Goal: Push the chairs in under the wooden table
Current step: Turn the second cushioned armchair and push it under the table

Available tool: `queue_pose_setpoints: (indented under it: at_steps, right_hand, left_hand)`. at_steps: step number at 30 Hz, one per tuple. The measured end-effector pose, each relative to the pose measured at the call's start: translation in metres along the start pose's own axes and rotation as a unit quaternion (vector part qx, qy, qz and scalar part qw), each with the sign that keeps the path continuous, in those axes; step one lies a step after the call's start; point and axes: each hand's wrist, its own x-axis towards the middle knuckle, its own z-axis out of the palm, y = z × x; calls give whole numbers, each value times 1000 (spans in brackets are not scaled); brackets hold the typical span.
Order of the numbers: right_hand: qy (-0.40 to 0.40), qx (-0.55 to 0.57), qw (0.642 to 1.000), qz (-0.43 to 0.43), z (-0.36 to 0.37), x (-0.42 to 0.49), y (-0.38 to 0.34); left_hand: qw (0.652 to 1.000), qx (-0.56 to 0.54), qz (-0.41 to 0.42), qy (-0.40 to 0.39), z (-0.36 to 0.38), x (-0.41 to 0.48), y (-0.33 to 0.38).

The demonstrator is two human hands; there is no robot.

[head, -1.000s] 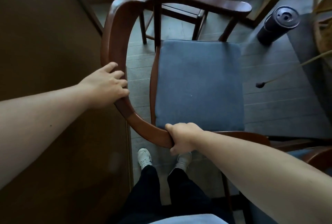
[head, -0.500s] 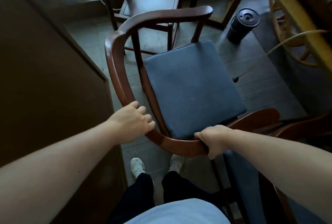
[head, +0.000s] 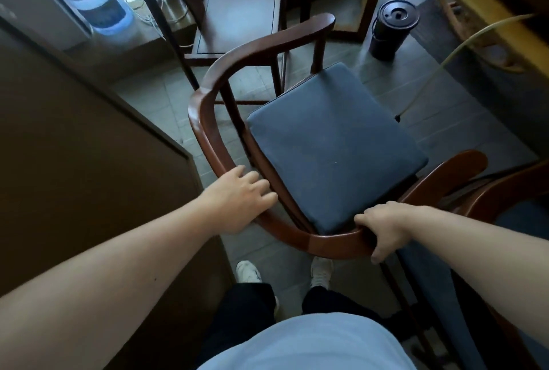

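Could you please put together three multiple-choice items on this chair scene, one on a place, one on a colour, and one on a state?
1. Where does the black cylindrical container stand?
A. On the chair's cushion
B. On the floor beyond the chair, to its right
C. On the small wooden table

2. What colour is the seat cushion?
A. Blue
B. Red
C. White

3. How are the hands placed on the chair?
A. Both off the chair
B. Only the left hand touches it
C. Both on the curved back rail

Answers:
1. B, as the black cylindrical container stands on the floor tiles past the chair.
2. A, as the seat cushion is plainly blue.
3. C, as the left hand rests over the curved back rail with fingers loose and the right hand is wrapped around it.
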Motion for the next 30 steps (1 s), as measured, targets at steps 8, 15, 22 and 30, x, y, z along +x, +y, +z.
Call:
queue_pose_setpoints:
  at_steps: [8, 15, 22, 30]
  right_hand:
    - [217, 267, 939, -18, -23, -12, -78]
    - [338, 326, 879, 78, -34, 14, -160]
    - [409, 401, 810, 121, -27, 51, -192]
    - [451, 374, 802, 121, -58, 63, -183]
  left_hand:
    - [995, 66, 51, 57, 4, -19, -117]
    - [992, 12, 120, -38, 15, 14, -168]
    - [981, 8, 192, 3, 29, 25, -184]
    - [985, 20, 171, -26, 11, 45, -209]
